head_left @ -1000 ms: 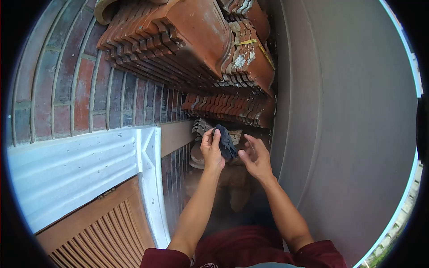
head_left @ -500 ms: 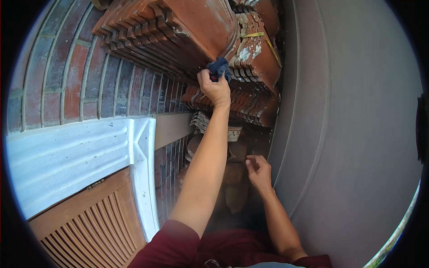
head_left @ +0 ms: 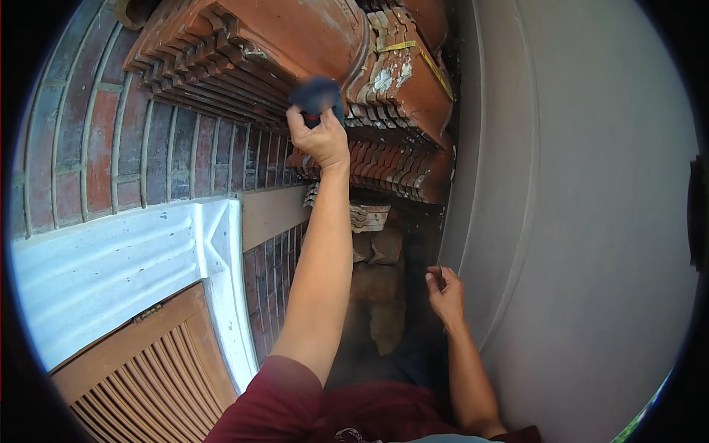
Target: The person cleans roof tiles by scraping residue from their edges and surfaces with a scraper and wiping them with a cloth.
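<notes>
My left hand reaches up with its fingers closed round a bunched dark blue cloth. The cloth is at the lower edge of a stack of orange-brown clay roof tiles, seemingly against the tile's face. Lower down on the right, my right hand is held near the grey wall, thumb and fingers pinched together. A thin sliver sticks up from those fingertips, too small to name. Behind the left hand, a second stack of tiles has white stains and a yellow strap across it.
On the left runs a brick wall with a white moulded frame and a louvred wooden shutter. A smooth grey wall closes the right side. More tiles and a pale stacked piece lie deeper in the narrow gap.
My left hand has shifted left with the cloth, along the bottom of the front tile stack. The right hand sits slightly lower and further right, and the whole view has moved a little.
</notes>
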`<state>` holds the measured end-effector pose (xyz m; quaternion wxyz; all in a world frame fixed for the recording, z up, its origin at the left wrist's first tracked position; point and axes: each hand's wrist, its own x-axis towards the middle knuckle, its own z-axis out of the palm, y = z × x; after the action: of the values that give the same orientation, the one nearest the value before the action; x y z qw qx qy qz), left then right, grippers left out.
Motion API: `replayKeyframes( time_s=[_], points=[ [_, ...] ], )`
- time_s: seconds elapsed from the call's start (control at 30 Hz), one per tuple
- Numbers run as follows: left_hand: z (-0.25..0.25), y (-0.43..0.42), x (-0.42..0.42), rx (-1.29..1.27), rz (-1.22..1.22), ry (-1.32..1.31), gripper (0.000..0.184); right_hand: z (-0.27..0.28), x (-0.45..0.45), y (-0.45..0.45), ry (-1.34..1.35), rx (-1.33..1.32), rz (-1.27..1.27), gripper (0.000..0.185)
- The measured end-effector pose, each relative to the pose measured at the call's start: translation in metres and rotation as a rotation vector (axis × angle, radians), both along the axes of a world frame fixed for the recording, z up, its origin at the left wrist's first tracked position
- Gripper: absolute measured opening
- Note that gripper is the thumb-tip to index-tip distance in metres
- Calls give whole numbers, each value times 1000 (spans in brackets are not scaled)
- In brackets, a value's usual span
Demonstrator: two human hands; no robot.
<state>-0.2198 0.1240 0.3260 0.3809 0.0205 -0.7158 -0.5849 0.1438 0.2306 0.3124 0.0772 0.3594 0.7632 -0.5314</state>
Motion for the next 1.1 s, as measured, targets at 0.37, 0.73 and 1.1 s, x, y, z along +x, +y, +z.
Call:
replayKeyframes(
  time_s=[0.37,0.73,1.1],
  points=[
    [79,-17,-12,-23,94,103,37,-16,35,1,-147,4,52,20],
    [2,-23,-4,38,-45,-24,33,14,-7,-11,-311,-292,-200,45],
    [-6,-51,-8,-104,-147,3,29,33,-98,-7,37,-125,227,47]
  ],
)
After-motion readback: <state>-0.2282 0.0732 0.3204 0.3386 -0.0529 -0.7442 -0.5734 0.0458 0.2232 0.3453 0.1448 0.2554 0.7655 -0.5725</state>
